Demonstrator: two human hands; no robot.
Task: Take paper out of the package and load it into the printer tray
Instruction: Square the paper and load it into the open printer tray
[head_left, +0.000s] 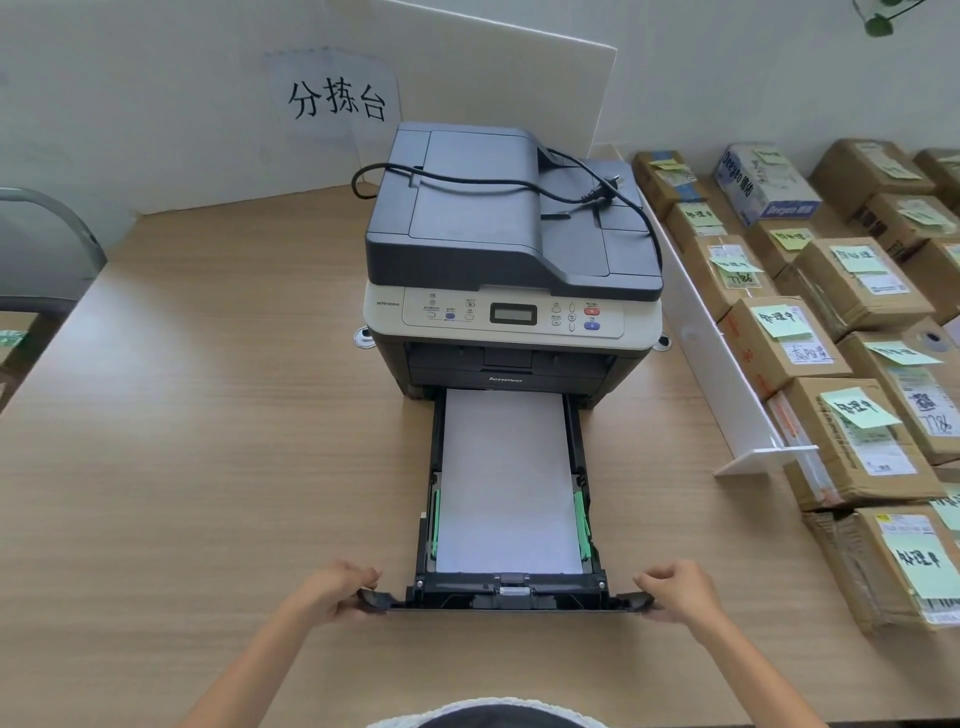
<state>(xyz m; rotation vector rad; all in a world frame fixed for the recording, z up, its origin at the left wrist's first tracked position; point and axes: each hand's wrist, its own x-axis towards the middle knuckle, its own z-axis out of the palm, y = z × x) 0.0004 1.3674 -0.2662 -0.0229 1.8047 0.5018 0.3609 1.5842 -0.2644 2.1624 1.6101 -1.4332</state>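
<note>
A grey and white printer (511, 270) stands in the middle of the wooden table. Its black paper tray (426, 525) is pulled far out toward me. A flat stack of white paper (506, 483) lies in the tray between green side guides. My left hand (337, 590) grips the left end of the tray's front panel. At the panel's right end, my right hand (675, 590) holds on in the same way. No paper package is in view.
A black power cord (467, 182) lies loose on the printer's lid. A white divider board (727, 384) runs along the printer's right side. Beyond it lie several cardboard boxes (852, 395) with green notes. A white sign board (332, 98) stands behind.
</note>
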